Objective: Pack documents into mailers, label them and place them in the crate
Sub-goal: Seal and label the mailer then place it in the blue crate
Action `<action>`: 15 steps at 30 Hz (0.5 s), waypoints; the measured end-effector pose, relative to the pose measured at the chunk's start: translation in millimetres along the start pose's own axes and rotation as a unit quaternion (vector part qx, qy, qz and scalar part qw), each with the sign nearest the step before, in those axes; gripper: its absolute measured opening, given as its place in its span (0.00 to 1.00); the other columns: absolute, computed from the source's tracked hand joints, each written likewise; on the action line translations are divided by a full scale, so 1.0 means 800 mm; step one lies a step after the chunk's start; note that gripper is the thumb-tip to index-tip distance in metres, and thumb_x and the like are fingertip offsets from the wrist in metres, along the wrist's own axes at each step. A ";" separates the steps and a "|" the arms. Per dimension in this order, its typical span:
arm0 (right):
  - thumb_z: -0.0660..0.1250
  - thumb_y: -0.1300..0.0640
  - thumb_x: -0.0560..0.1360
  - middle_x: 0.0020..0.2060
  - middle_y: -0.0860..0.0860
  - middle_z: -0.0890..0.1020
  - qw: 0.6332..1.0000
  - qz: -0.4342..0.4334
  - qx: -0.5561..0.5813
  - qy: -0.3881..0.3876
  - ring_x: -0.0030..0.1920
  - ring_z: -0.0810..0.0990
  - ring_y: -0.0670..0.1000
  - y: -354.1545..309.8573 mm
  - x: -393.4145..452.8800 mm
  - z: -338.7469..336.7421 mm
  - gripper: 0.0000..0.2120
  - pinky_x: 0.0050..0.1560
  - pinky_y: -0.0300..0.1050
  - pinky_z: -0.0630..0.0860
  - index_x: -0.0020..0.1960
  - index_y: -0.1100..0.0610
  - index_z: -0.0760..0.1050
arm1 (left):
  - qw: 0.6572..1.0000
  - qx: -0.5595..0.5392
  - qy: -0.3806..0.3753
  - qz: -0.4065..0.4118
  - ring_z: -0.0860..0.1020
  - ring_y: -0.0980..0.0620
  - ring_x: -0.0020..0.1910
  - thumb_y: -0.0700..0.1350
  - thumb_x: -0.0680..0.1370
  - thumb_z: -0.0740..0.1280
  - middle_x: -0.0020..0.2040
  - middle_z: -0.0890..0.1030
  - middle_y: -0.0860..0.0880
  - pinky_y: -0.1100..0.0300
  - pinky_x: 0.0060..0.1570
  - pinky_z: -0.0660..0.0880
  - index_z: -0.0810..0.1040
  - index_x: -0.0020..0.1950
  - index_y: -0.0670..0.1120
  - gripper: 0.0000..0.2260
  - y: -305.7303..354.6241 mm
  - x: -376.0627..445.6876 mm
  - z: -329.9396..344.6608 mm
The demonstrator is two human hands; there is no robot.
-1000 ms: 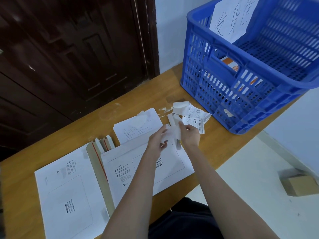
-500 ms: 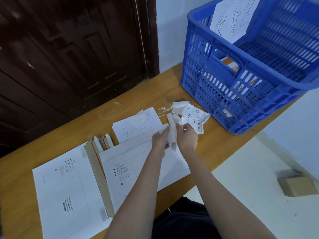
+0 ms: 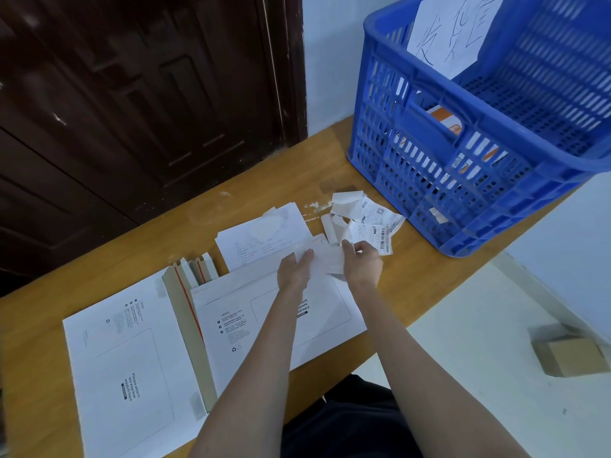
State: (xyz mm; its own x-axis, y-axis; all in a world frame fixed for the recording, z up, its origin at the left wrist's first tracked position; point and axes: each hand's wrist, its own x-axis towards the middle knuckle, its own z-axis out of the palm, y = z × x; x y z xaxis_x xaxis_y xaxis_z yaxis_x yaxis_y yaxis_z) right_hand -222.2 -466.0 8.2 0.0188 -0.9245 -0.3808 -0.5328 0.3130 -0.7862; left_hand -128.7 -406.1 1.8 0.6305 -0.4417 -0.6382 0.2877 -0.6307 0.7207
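Label (image 3: 325, 261) — white, blurred — pinched between left hand (image 3: 292, 271) and right hand (image 3: 362, 264).

White mailer (image 3: 264, 312) lay flat near table's front edge, printed face up. Second mailer (image 3: 125, 358) flat to its left, brown flap (image 3: 186, 332) open. Printed documents (image 3: 261, 239) behind them. Loose labels (image 3: 370, 219) beside blue crate (image 3: 463, 180) at far right corner.
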 end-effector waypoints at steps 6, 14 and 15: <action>0.62 0.49 0.78 0.39 0.55 0.79 1.000 0.013 -0.017 0.000 0.41 0.77 0.55 0.002 0.005 0.004 0.15 0.42 0.47 0.75 0.46 0.61 0.77 | 0.995 -0.068 0.014 -0.070 0.68 0.53 0.33 0.51 0.79 0.64 0.45 0.74 0.45 0.63 0.28 0.65 0.74 0.59 0.43 0.14 -0.001 0.003 -0.003; 0.57 0.47 0.81 0.40 0.54 0.77 0.996 0.026 -0.076 -0.027 0.42 0.75 0.54 0.012 0.010 0.006 0.19 0.42 0.46 0.72 0.48 0.62 0.77 | 0.987 -0.108 0.015 -0.117 0.63 0.54 0.29 0.49 0.79 0.65 0.34 0.67 0.47 0.65 0.26 0.60 0.72 0.53 0.45 0.09 -0.006 0.002 -0.009; 0.56 0.47 0.81 0.39 0.55 0.77 0.996 0.025 -0.082 -0.035 0.42 0.75 0.55 0.013 0.011 0.006 0.20 0.42 0.45 0.72 0.46 0.63 0.76 | 0.986 -0.110 0.013 -0.121 0.63 0.54 0.29 0.49 0.79 0.65 0.34 0.67 0.47 0.65 0.25 0.60 0.72 0.53 0.45 0.09 -0.007 0.003 -0.010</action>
State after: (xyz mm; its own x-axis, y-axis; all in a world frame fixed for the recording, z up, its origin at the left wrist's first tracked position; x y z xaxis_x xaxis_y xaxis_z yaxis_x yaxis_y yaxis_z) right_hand -223.3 -470.1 -5.8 0.0448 -0.8889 -0.4559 -0.6653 0.3139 -0.6773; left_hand -123.6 -398.4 -1.6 0.5418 -0.2762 -0.7938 0.5804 -0.5602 0.5911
